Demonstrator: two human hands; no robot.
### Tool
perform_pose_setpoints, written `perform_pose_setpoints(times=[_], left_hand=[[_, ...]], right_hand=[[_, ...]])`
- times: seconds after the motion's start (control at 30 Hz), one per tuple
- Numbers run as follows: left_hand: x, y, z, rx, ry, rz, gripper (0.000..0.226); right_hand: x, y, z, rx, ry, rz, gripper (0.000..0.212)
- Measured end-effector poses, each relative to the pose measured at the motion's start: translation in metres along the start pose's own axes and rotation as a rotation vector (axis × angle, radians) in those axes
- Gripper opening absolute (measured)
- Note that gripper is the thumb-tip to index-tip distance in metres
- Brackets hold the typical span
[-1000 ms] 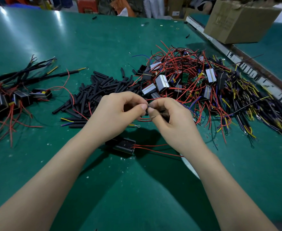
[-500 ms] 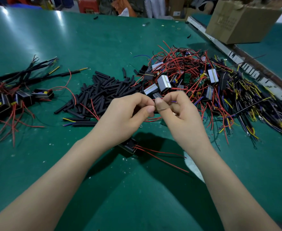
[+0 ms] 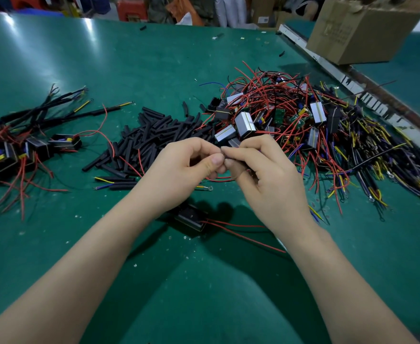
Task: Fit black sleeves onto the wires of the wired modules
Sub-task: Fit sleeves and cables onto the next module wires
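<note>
While both hands meet above the middle of the green table (image 3: 104, 58), the left hand (image 3: 186, 170) has its fingers curled, thumb pressed toward the forefinger in a pinch, and the right hand (image 3: 266, 175) mirrors it, thumb and forefinger pinched tip to tip against the left ones. What sits between the fingertips is too small and hidden to name for sure; a thin red wire (image 3: 220, 179) runs under the right hand near the pinch.

Below the wrists, close to the near edge, a small black boxy module (image 3: 191, 217) lies on the table with two red wires (image 3: 241, 232) trailing to the right from it.

Just beyond the left hand lies a loose pile of short black tube sleeves (image 3: 154, 135). To the right of that pile, and beyond the right hand, spreads a big tangle of silver-and-black modules with red, yellow and dark wires (image 3: 303, 120). At the far left of the table sits a smaller group of black modules whose wires carry long black sleeves (image 3: 30, 135).

A brown cardboard box (image 3: 360, 31) stands at the far right, beside a pale rail (image 3: 352, 83) running along the table's right side.
</note>
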State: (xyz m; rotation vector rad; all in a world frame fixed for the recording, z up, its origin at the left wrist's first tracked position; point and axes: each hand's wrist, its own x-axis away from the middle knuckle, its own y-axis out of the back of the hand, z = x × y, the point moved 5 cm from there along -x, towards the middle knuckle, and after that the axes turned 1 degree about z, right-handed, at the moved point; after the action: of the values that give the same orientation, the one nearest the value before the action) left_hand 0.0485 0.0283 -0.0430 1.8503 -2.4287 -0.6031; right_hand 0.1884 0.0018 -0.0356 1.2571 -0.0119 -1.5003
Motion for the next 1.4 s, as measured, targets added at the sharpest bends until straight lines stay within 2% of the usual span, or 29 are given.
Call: perform_pose_setpoints(times=[0.1, 0.23, 0.37, 0.53, 0.7, 0.8, 0.9, 1.0, 1.1, 1.27, 1.4], left_hand=[[0.001, 0.003, 0.0, -0.03, 0.023, 0.013, 0.01], [0.0, 0.01, 0.0, -0.343, 0.013, 0.068, 0.014], [0.001, 0.013, -0.006, -0.358, -0.058, 0.093, 0.011], [0.002, 0.011, -0.01, -0.434, -0.198, 0.077, 0.006], [0.004, 0.007, -0.013, -0.457, -0.29, 0.135, 0.007], [0.004, 0.006, -0.012, -0.411, -0.271, 0.157, 0.005], [0.003, 0.01, -0.009, -0.334, -0.21, 0.142, 0.006], [0.002, 0.007, -0.007, -0.39, -0.225, 0.154, 0.004], [0.002, 0.003, -0.008, -0.525, -0.29, 0.166, 0.006], [0.003, 0.003, -0.007, -0.583, -0.293, 0.25, 0.007], [0.002, 0.005, 0.0, -0.499, -0.172, 0.275, 0.006]], right_hand=[[0.001, 0.002, 0.003, 0.1, -0.002, 0.012, 0.018], [-0.001, 0.004, 0.005, 0.153, -0.008, 0.03, 0.017], [-0.001, 0.004, 0.004, 0.179, 0.01, 0.047, 0.014], [-0.003, -0.001, -0.005, 0.067, 0.023, 0.166, 0.011], [-0.004, -0.005, -0.013, -0.075, 0.018, 0.285, 0.012], [-0.004, -0.007, -0.016, -0.163, -0.064, 0.386, 0.01], [-0.004, -0.007, -0.014, -0.242, -0.131, 0.408, 0.012], [-0.005, -0.006, -0.01, -0.167, -0.126, 0.365, 0.029], [-0.004, -0.008, -0.01, -0.07, -0.132, 0.367, 0.033], [0.003, -0.02, -0.014, 0.0, -0.236, 0.485, 0.03], [0.001, -0.015, -0.018, -0.158, -0.34, 0.52, 0.025]])
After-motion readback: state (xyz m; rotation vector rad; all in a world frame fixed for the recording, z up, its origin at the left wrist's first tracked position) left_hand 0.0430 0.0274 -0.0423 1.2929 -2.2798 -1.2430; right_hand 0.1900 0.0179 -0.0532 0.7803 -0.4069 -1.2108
